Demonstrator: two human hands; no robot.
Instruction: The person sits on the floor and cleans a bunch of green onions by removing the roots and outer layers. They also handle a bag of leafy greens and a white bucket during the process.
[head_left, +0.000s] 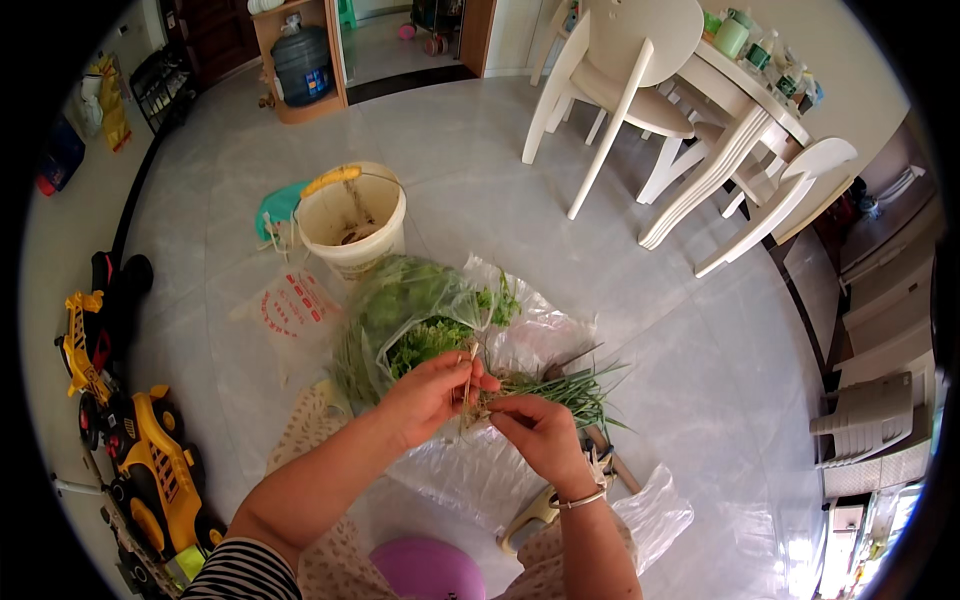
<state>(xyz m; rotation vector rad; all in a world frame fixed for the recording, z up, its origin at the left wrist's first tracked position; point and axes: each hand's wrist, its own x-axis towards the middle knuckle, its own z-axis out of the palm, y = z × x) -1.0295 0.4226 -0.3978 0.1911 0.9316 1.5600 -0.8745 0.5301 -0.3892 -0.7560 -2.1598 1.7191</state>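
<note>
My left hand (431, 394) pinches a few thin pale stalks (466, 386) with stringy ends. Close by on the right, my right hand (540, 431) has its thumb and forefinger near the stalks' lower ends; whether they grip a strand is too small to tell. Just past my hands lies a bunch of thin green stalks (570, 394), like scallions or chives, on clear plastic film (461, 480). A clear plastic bag (442, 289) of leafy greens (427, 345) sits beyond my left hand, its mouth facing me.
A whitish bucket (352, 255) with a yellow grip stands behind the bag. Beside it lies a printed plastic bag (296, 307). Yellow toy vehicles (157, 480) line the left wall. White chairs (630, 112) and a table (739, 82) stand far right. A purple stool (427, 570) shows below.
</note>
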